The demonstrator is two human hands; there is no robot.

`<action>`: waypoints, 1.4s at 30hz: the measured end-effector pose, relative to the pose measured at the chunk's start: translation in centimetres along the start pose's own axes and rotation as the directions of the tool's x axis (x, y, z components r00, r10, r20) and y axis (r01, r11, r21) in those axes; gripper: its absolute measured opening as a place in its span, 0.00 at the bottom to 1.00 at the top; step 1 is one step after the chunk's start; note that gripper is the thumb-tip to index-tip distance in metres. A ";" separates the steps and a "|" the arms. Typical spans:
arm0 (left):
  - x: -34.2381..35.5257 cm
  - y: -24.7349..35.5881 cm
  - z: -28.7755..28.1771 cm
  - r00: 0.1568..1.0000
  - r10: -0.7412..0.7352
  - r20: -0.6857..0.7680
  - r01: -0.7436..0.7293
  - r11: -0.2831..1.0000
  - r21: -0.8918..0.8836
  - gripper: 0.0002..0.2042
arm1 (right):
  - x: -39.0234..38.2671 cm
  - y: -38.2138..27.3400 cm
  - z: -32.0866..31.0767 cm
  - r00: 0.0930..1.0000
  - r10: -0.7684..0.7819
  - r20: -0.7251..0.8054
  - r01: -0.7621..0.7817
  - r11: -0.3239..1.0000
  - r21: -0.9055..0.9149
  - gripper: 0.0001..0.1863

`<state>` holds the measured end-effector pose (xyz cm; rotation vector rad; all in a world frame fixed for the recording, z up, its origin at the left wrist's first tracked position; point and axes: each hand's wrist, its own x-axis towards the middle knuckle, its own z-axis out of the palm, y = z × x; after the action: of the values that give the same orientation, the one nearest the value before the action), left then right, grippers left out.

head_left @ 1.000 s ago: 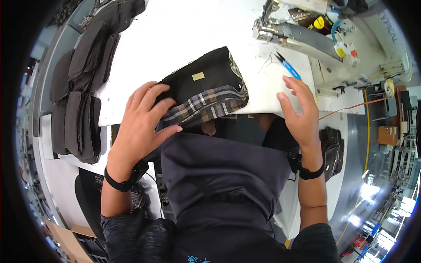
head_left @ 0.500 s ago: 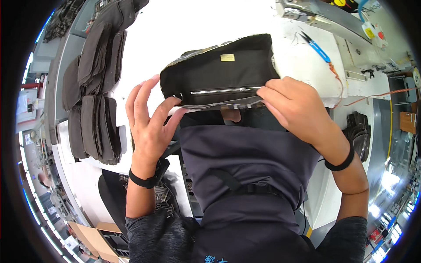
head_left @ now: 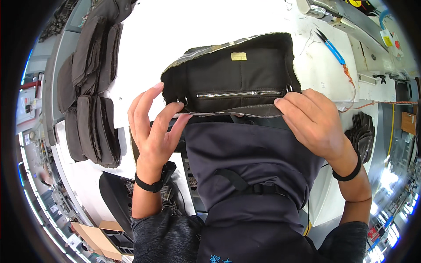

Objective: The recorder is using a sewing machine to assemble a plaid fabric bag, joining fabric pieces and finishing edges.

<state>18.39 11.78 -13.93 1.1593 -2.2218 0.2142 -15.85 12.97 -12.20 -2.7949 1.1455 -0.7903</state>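
An unfinished bag (head_left: 215, 74) with a black lining lies open-mouthed at the white table's near edge. Inside it show a silver zipper (head_left: 237, 94), a small yellowish label (head_left: 238, 56) and metal rings near both ends. My left hand (head_left: 153, 122) pinches the bag's near rim at its left corner between thumb and forefinger, the other fingers spread along the left side. My right hand (head_left: 313, 120) grips the same rim near the right corner, fingers closed over the edge. The bag's patterned outer face shows only along the rim.
Stacks of dark fabric pieces (head_left: 94, 127) fill the table's left side. Blue thread snips (head_left: 331, 46) on an orange cord lie at the right, near a sewing machine (head_left: 324, 13). More dark pieces (head_left: 362, 131) hang at the right. An open cardboard box (head_left: 96, 239) stands lower left.
The bag's mouth is spread wider, and more of the zipper and the right-hand ring shows. My right hand has moved right and slightly down; my left still pinches its corner.
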 end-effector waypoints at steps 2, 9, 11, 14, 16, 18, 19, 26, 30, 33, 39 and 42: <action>-0.1 0.1 0.0 1.000 -0.002 -0.007 0.002 1.000 -0.011 0.20 | 0.1 0.0 -0.2 1.000 0.020 0.004 -0.020 1.000 0.012 0.18; 0.1 1.2 -0.3 0.999 0.020 0.048 -0.006 0.960 -0.280 0.21 | -0.8 0.0 -0.3 0.991 0.128 -0.040 -0.126 0.990 0.057 0.18; -0.1 1.4 -0.4 0.997 0.036 0.065 -0.015 0.953 -0.304 0.22 | -1.2 0.1 -0.3 0.991 0.133 -0.022 -0.131 0.990 0.056 0.19; -0.3 1.6 0.1 0.997 0.063 0.031 -0.050 0.947 -0.317 0.23 | -1.9 0.2 -0.2 0.986 0.163 -0.023 -0.161 0.985 0.069 0.19; -0.3 1.8 0.2 0.999 0.048 0.015 -0.041 0.944 -0.328 0.23 | -2.2 0.3 -0.2 0.986 0.163 -0.029 -0.161 0.986 0.048 0.21; -0.3 2.0 0.0 0.999 0.035 0.006 -0.031 0.942 -0.334 0.23 | -2.3 0.2 0.0 0.985 0.167 -0.039 -0.165 0.985 0.051 0.21; -0.3 2.0 -0.1 0.999 0.054 -0.003 -0.052 0.940 -0.338 0.23 | -2.3 0.2 0.1 0.982 0.177 -0.059 -0.174 0.983 0.055 0.21; 0.5 3.0 -1.4 0.991 0.120 -0.056 -0.132 0.931 -0.342 0.18 | -2.9 0.6 0.2 0.974 0.207 -0.093 -0.203 0.978 0.044 0.22; 0.5 3.0 -1.3 0.990 0.123 -0.075 -0.141 0.932 -0.333 0.19 | -2.6 0.6 0.3 0.971 0.221 -0.092 -0.219 0.975 0.038 0.22; 0.3 3.1 -1.7 0.991 0.108 -0.073 -0.126 0.935 -0.332 0.20 | -2.6 0.3 0.3 0.970 0.219 -0.109 -0.217 0.976 0.036 0.22; -0.4 4.3 -1.3 0.994 -0.071 -0.084 0.032 0.919 -0.394 0.20 | -3.3 0.1 0.3 0.962 0.243 -0.125 -0.238 0.970 0.049 0.21; -2.2 5.0 -3.0 0.991 -0.130 0.010 0.117 0.855 -0.505 0.19 | -2.7 -0.3 -0.1 0.963 0.252 -0.095 -0.244 0.966 0.086 0.20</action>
<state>16.76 17.53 -12.14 0.9864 -1.9955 -0.3903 -17.27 14.97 -13.27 -2.5100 1.4160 -0.9406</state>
